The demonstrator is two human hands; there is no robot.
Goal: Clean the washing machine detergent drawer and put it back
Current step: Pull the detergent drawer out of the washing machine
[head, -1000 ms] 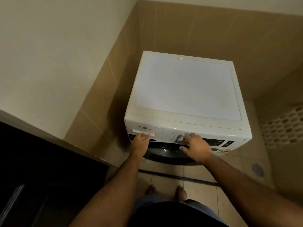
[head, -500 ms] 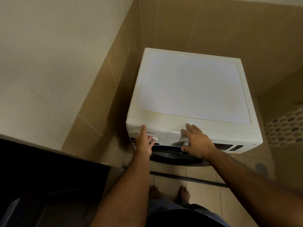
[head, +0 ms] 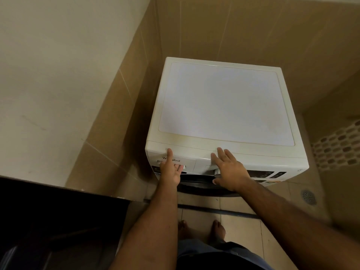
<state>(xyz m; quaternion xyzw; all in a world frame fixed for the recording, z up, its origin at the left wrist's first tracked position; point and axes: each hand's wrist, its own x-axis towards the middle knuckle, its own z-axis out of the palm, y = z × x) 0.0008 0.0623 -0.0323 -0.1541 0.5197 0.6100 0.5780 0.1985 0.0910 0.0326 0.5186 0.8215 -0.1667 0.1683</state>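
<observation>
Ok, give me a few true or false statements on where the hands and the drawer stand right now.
1. The left hand is on the detergent drawer front. True.
2. The drawer is pulled fully out. False: it sits flush in the washing machine.
3. The right hand rests flat on the control panel, over the dial. True.
4. A cloth lies on the machine's top. False: nothing lies there.
5. The floor drain is right of the machine. True.

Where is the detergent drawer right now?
In the head view, the white detergent drawer sits closed in the white washing machine's front panel, at its left end, under the left hand and left of the round control dial.
</observation>
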